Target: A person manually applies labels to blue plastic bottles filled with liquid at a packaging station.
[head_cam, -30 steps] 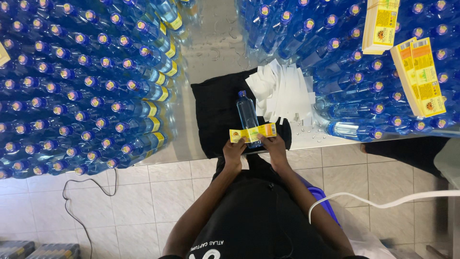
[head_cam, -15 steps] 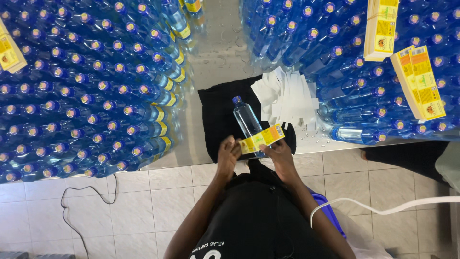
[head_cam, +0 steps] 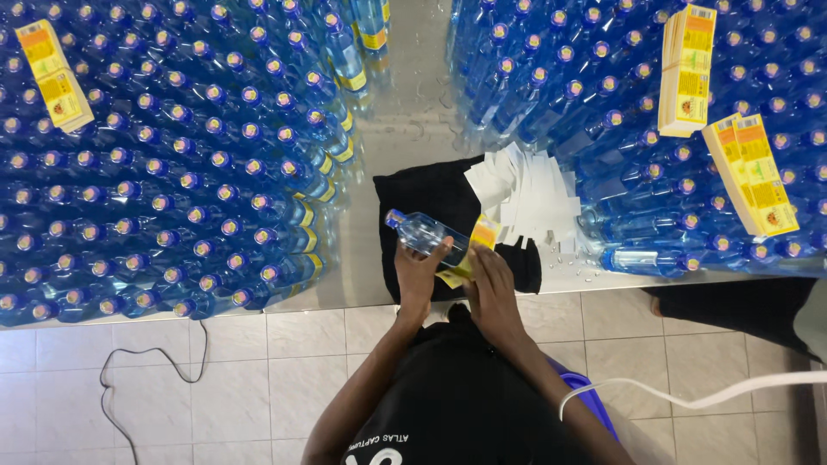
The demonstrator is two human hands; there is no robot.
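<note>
I hold a clear blue plastic bottle (head_cam: pixel 424 232) on its side over a black cloth (head_cam: pixel 431 202), its cap pointing left. My left hand (head_cam: pixel 419 275) grips the bottle's middle from below. My right hand (head_cam: pixel 491 280) presses a yellow label (head_cam: pixel 476 244) around the bottle's lower body. A heap of white label backing strips (head_cam: pixel 525 194) lies on the cloth just right of the bottle.
Dense blocks of upright blue bottles (head_cam: pixel 164 164) fill the steel table (head_cam: pixel 413 103) left and right of a narrow gap. Stacks of yellow labels (head_cam: pixel 685 69) rest on the caps at right and far left (head_cam: pixel 56 73). One bottle (head_cam: pixel 646 258) lies flat. A black cable (head_cam: pixel 146 370) and white hose (head_cam: pixel 689 396) cross the tiled floor.
The bottle has swung from pointing away from me to lying tilted with its cap to the left. The label has gone from spread flat across it to wrapped around the body.
</note>
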